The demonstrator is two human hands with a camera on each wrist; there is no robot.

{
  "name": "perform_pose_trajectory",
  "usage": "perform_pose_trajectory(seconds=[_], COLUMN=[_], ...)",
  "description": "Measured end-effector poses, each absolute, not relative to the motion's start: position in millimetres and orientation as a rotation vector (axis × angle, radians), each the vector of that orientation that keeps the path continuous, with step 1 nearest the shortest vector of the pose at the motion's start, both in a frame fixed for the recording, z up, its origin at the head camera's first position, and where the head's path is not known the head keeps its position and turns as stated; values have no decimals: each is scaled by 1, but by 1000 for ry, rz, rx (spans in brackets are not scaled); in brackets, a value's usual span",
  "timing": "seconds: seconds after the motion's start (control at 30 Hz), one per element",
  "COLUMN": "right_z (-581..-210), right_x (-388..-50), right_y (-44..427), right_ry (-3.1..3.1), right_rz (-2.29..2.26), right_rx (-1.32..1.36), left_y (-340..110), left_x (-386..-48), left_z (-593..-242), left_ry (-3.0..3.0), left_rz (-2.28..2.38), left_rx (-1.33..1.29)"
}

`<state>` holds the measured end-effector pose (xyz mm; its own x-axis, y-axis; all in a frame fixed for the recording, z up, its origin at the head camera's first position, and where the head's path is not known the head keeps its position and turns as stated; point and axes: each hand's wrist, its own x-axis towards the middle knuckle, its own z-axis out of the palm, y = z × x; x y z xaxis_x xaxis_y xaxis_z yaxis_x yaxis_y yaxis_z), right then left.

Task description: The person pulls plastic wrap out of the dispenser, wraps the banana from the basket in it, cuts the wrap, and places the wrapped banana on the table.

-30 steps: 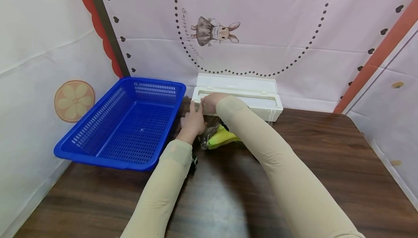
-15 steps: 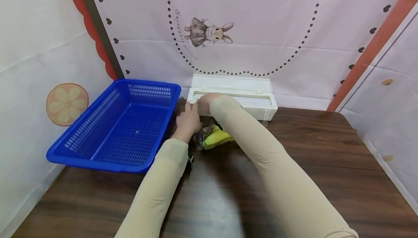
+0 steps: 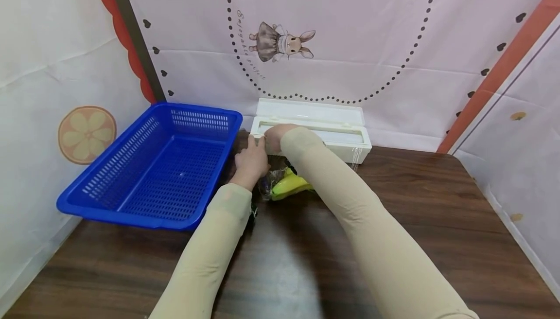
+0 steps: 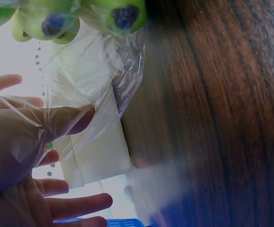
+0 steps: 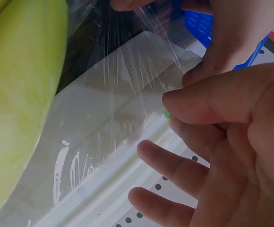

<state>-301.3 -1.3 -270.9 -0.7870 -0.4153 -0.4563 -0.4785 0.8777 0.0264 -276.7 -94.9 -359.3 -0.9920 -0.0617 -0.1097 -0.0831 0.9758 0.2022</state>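
Note:
A white cling film box (image 3: 343, 152) stands lengthwise at the back with its lid raised. At its left end my right hand (image 3: 276, 136) pinches a small green slider (image 5: 167, 114) between thumb and index finger; the other fingers stay loose. Beside it my left hand (image 3: 250, 163) has its fingers extended, two reaching the box's corner. Clear cling film (image 4: 99, 59) hangs from the box and stretches across the left thumb. Yellow-green bananas (image 3: 289, 185) lie in front of the box, with film about their left end. The right forearm hides part of them in the head view.
A blue perforated basket (image 3: 181, 175) sits to the left, close to the left forearm. Behind the box rises a printed cloth wall (image 3: 350, 37), and more cloth encloses both sides. All of it rests on a dark wooden table (image 3: 415, 197).
The head view has shifted slightly, so everything appears a little further left. Both hands stay at the box's left end, with hardly any motion visible.

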Motion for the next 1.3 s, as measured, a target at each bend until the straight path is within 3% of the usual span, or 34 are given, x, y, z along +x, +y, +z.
perform_pose_trajectory(seconds=[1.3], right_z=[-268], right_x=[-293], right_y=[6], right_ry=[2669], right_rz=[163], right_rx=[-577], left_y=[-95], left_x=[-278], left_z=[-356], left_ry=[2989], left_rz=[344], left_rx=[-118])
